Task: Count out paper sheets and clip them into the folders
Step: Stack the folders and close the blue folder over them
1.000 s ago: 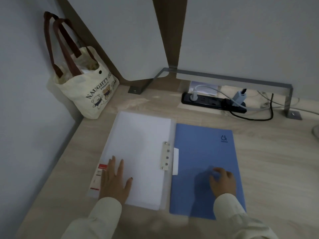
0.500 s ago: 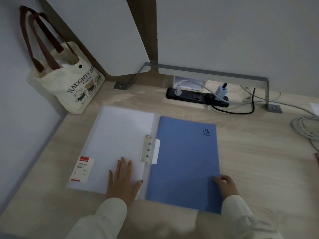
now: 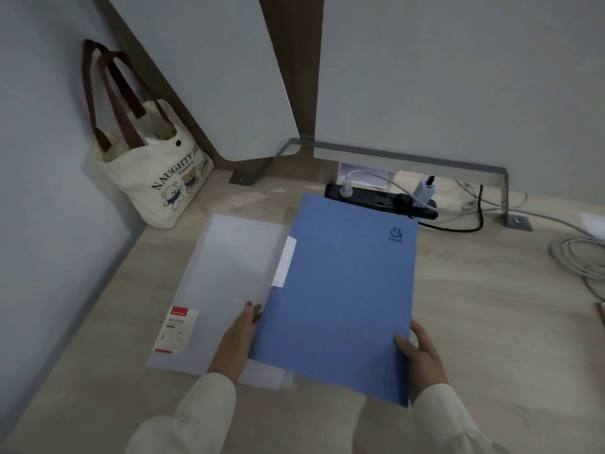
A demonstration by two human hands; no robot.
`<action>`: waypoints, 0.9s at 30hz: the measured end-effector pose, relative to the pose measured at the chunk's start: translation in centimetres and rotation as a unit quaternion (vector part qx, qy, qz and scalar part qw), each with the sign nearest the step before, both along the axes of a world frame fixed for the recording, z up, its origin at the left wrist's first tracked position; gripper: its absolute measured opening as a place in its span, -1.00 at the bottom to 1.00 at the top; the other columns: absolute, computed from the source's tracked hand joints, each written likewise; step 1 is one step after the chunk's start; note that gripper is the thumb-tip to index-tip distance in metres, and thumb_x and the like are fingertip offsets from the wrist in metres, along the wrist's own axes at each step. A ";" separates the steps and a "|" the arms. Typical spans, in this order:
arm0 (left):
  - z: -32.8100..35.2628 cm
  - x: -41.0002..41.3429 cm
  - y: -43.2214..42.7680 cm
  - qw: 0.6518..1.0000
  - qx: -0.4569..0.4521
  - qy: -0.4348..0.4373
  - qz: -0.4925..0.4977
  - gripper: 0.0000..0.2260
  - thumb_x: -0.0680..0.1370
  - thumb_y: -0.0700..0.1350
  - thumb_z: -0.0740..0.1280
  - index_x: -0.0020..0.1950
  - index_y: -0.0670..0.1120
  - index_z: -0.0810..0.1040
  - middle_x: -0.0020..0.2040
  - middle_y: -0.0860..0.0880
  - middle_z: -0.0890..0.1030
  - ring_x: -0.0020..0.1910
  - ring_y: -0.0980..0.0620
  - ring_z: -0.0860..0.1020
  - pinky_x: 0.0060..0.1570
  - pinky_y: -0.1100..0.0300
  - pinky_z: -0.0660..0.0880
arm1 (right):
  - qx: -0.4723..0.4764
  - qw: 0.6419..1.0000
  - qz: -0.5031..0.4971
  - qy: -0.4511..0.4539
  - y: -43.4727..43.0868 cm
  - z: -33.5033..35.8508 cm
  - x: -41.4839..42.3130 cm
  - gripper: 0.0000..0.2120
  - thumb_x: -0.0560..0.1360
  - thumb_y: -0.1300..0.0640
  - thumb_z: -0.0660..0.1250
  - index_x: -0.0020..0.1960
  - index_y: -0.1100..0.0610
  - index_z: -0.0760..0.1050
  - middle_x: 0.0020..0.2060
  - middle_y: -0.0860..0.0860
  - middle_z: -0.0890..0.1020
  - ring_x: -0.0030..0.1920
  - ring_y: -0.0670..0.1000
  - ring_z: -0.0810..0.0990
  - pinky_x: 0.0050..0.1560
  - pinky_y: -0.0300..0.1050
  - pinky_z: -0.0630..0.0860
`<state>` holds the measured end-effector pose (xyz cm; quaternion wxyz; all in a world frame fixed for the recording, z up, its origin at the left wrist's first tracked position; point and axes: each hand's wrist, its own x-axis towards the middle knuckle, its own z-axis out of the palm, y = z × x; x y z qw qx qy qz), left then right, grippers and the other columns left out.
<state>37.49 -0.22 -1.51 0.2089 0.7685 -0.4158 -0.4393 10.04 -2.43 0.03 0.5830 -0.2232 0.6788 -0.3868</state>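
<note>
A blue folder (image 3: pixel 340 290) is raised off the desk, tilted, and overlaps the right part of a translucent white folder (image 3: pixel 229 276) that lies flat with a red-edged label (image 3: pixel 176 329) at its near left corner. My left hand (image 3: pixel 235 342) grips the blue folder's near left edge, fingers under it. My right hand (image 3: pixel 422 358) grips its near right edge, thumb on top. The white folder's metal clip is hidden behind the blue folder. No loose paper sheets are visible.
A cream tote bag (image 3: pixel 157 178) leans against the wall at the back left. A black power strip (image 3: pixel 383 201) with plugs and cables lies at the back under a metal bracket (image 3: pixel 409 162). Coiled grey cable (image 3: pixel 576 257) sits at the right.
My left hand left the white folder and took the blue folder's left edge. Both hands lifted the blue folder and shifted it left over the white folder, hiding the clip.
</note>
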 end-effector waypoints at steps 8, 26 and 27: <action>1.5 8.6 0.0 0.986 -0.098 0.051 0.122 -0.79 0.52 -0.20 0.30 0.15 -0.09 0.44 0.10 -0.08 0.49 0.14 -0.13 0.49 0.04 0.11 0.39 | 0.001 0.997 0.074 -0.034 -0.7 -2.0 12.1 -0.65 0.50 0.33 0.20 0.23 0.06 0.45 0.09 0.16 0.59 0.11 0.24 0.56 0.21 0.25 0.45; -1.6 13.3 1.5 0.994 -0.099 -0.052 -0.008 -0.38 0.55 -0.15 0.25 0.51 -0.08 -0.02 0.50 0.07 0.09 0.50 0.03 0.10 0.43 0.25 -0.02 | 0.014 0.891 0.365 0.269 -0.2 -2.8 16.4 -0.12 0.43 -0.05 0.35 0.50 0.08 -0.16 0.38 0.16 0.20 0.34 0.16 0.30 0.40 -0.02 0.25; -1.3 13.4 1.8 0.994 -0.101 -0.032 -0.027 -0.28 0.50 -0.09 0.33 0.51 -0.06 -0.05 0.44 0.14 0.09 0.48 0.08 0.11 0.40 0.28 0.00 | 0.007 0.884 0.379 0.274 0.5 -2.7 16.6 0.04 0.31 -0.16 0.43 0.50 0.10 -0.18 0.42 0.14 0.14 0.42 0.15 0.20 0.43 -0.04 0.19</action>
